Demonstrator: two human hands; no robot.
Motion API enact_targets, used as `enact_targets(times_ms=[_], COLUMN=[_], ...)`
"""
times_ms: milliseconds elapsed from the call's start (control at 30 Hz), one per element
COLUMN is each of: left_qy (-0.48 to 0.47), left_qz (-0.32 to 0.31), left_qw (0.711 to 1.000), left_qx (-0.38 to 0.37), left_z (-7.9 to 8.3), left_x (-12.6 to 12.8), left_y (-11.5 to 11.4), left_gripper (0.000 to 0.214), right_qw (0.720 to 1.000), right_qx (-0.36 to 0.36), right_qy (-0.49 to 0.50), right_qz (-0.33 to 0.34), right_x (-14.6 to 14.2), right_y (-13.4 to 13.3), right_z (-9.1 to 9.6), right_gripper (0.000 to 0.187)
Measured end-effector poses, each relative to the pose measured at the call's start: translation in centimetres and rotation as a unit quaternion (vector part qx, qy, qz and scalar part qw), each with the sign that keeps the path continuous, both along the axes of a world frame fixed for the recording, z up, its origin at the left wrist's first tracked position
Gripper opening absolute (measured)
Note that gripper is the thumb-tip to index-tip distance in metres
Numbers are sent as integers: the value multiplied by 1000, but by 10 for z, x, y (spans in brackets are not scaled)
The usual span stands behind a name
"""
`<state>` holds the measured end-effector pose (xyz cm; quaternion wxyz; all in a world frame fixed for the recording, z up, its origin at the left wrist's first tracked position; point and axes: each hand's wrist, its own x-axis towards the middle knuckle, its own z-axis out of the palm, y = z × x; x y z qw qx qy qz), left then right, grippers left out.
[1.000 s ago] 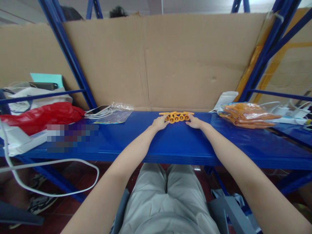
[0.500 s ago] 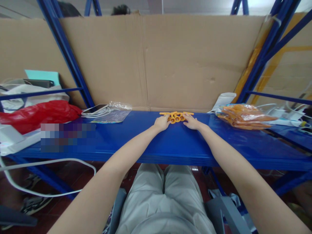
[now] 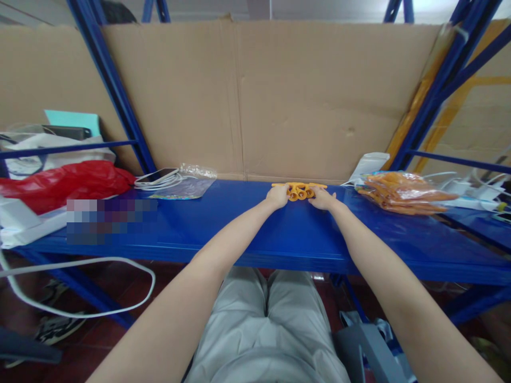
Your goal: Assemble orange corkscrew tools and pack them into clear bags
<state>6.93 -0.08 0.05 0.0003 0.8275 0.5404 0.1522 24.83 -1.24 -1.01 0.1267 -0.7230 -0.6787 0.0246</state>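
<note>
A small cluster of orange plastic parts (image 3: 299, 190) lies on the blue metal shelf (image 3: 247, 229), close to the cardboard back wall. My left hand (image 3: 277, 196) presses against the cluster's left side with its fingers curled. My right hand (image 3: 322, 198) closes in on the right side, fingers bent around the parts. Both hands squeeze the cluster between them, and the fingertips are partly hidden by the parts.
A clear bag of more orange parts (image 3: 403, 191) sits to the right, next to a white pouch (image 3: 369, 164). To the left lie a phone with a white cable (image 3: 157, 178), a clear plastic bag (image 3: 187, 183) and a red bag (image 3: 67, 183). Blue rack posts flank the cardboard (image 3: 295, 101).
My hands have drawn closer together and the orange parts are bunched tighter between them. The view has shifted slightly, so the cluster sits a little further right.
</note>
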Motion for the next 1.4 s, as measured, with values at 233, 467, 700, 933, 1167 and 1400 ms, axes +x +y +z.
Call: enact_targets(times_ms=[233, 467, 700, 933, 1167, 1400], left_qy=[-32, -43, -45, -37, -36, -5], left_qz=[2, -9, -9, -30, 35, 201], left_qw=[999, 999, 999, 998, 998, 978], left_qx=[16, 8, 1, -31, -37, -48], left_z=[-3, -2, 0, -2, 17, 43], left_x=[7, 14, 24, 20, -25, -103], left_y=[9, 10, 10, 12, 23, 32], left_gripper=[32, 31, 31, 36, 48, 55], right_qw=[1000, 1000, 1000, 1000, 1000, 999], right_qx=[3, -7, -3, -18, -17, -27], right_qy=[3, 2, -1, -14, -15, -16], right_qz=[-5, -7, -6, 6, 16, 9], right_x=[3, 9, 12, 6, 0, -7], right_y=[0, 3, 8, 3, 1, -7], right_z=[0, -3, -8, -5, -1, 3], right_gripper=[60, 65, 68, 69, 69, 70])
